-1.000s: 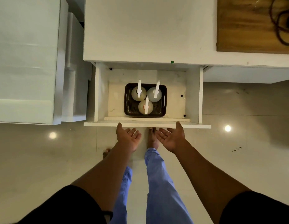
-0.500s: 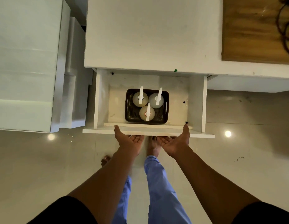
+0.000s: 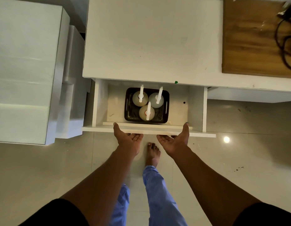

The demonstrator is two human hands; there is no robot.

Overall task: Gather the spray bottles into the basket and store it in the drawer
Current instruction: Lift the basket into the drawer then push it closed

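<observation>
A dark basket point(image 3: 167, 110) sits in the open white drawer point(image 3: 203, 135), near its front. Three pale spray bottles stand upright inside it: one back left point(image 3: 138, 101), one back right point(image 3: 153, 101), one in front point(image 3: 144, 114). My left hand point(image 3: 126, 139) and my right hand point(image 3: 175, 142) rest against the drawer's front panel, palms up. Each thumb lies over the panel's top edge, and the fingertips are partly hidden below it. Neither hand holds anything.
The white counter top point(image 3: 151, 38) runs above the drawer, with a wooden board point(image 3: 249, 39) and a black cable point(image 3: 285, 44) at its right. A white cabinet point(image 3: 25, 70) stands to the left. My bare foot point(image 3: 152, 152) is on the tiled floor below the drawer.
Both hands moved forward from just short of the drawer front onto it, thumbs over the top edge. The drawer has slid slightly in, bringing the basket's back close under the counter edge.
</observation>
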